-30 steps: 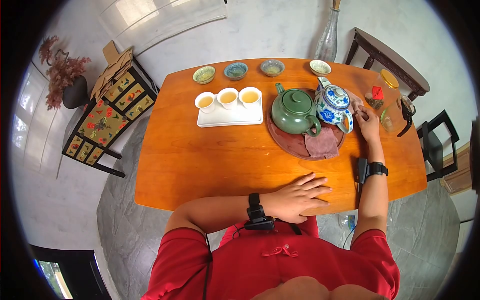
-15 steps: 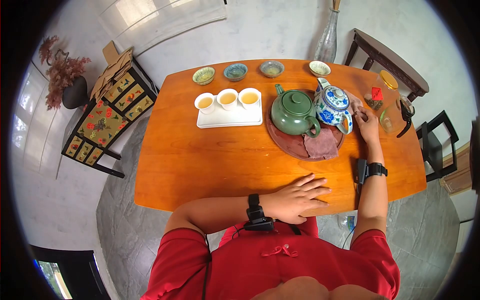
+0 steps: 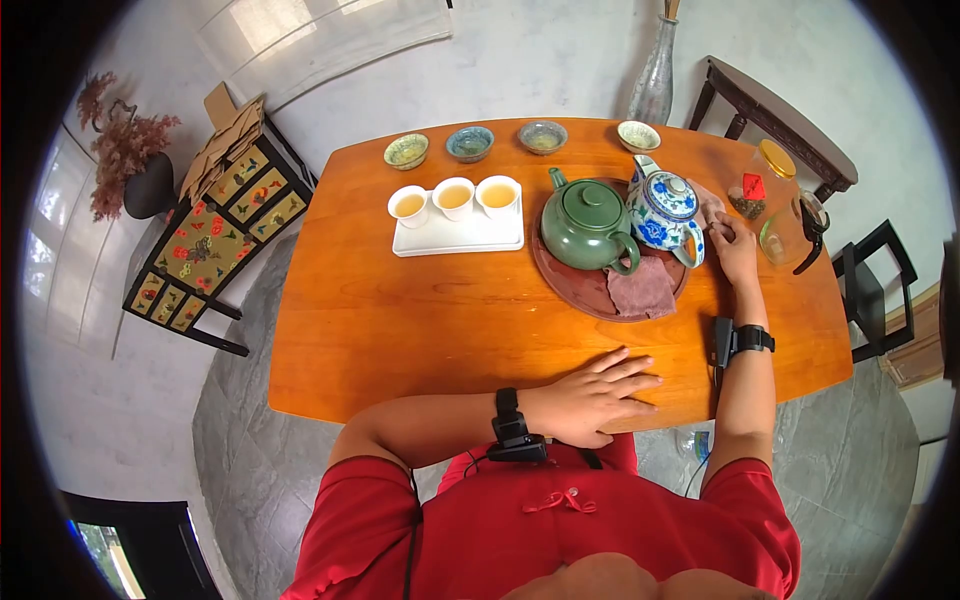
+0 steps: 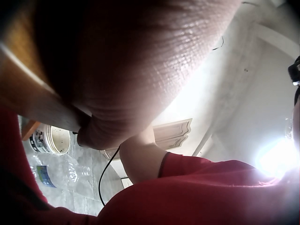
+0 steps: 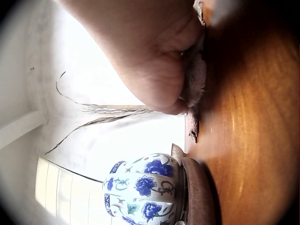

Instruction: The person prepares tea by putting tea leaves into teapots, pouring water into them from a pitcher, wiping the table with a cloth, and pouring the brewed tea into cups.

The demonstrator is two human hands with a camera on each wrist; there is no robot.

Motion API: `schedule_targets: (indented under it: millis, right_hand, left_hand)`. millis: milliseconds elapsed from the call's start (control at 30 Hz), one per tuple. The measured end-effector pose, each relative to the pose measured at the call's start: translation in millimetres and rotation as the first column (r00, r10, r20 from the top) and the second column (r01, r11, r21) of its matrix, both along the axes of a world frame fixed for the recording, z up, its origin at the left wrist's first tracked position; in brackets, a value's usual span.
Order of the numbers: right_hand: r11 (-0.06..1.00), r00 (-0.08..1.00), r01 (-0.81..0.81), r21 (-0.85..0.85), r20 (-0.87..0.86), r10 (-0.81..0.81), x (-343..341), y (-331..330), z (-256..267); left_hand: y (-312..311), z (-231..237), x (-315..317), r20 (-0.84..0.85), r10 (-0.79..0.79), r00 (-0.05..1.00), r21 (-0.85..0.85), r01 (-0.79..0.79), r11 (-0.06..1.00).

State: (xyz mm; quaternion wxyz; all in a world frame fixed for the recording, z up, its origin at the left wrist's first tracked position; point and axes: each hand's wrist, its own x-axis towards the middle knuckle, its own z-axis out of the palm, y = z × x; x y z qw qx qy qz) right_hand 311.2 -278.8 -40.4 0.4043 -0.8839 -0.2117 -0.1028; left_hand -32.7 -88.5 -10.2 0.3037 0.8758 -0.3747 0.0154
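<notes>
My right hand (image 3: 737,252) holds a brownish cloth (image 3: 706,203) on the table, to the right of a blue-and-white flowered teapot (image 3: 660,212). In the right wrist view the fingers curl onto the bunched cloth (image 5: 197,77), which lies against the wood. The flowered teapot and a green teapot (image 3: 580,236) stand side by side on a round reddish-brown tray (image 3: 565,284). Another cloth (image 3: 642,290) lies over that tray's front edge. My left hand (image 3: 585,402) rests palm down at the table's near edge, fingers spread, holding nothing.
Three white cups of tea stand on a white tray (image 3: 455,240). Several small bowls, including a blue one (image 3: 471,143), line the far edge. At the right are a yellow-lidded jar (image 3: 777,158) and a glass pot (image 3: 780,240) with a black handle.
</notes>
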Motion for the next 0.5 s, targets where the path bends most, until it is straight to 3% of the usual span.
schedule_targets:
  millis: [100,167,200,300,367,500]
  right_hand:
    - [1.000,0.998,-0.008,0.003,-0.055,0.008,2.4,-1.2,-1.2]
    - [0.998,0.992,-0.059,-0.008,0.110,0.060,5.9,-1.7,-5.5]
    - [0.998,0.992,-0.057,-0.008,0.112,0.057,6.5,-1.9,-6.5]
    - [0.998,0.994,-0.048,0.040,0.104,0.044,3.3,0.6,-2.7]
    - [1.000,0.999,0.023,-0.010,-0.032,-0.023,1.1,-0.3,0.2]
    - [0.999,1.000,-0.006,0.034,0.020,0.006,-0.1,1.2,0.7]
  left_hand:
    - [0.1,0.1,-0.5,-0.009,-0.001,1.000,0.004,0.001,1.000]
    - [0.0,0.7,-0.2,-0.004,-0.004,1.000,0.004,0.004,1.000]
    - [-0.2,0.8,-0.4,-0.009,-0.002,1.000,0.005,0.002,1.000]
    - [0.7,2.6,-0.1,-0.017,-0.002,1.000,0.006,0.002,1.000]
    - [0.0,2.8,-0.3,-0.029,-0.004,1.000,0.004,0.004,1.000]
    - [0.2,2.2,-0.4,-0.021,-0.003,1.000,0.006,0.003,1.000]
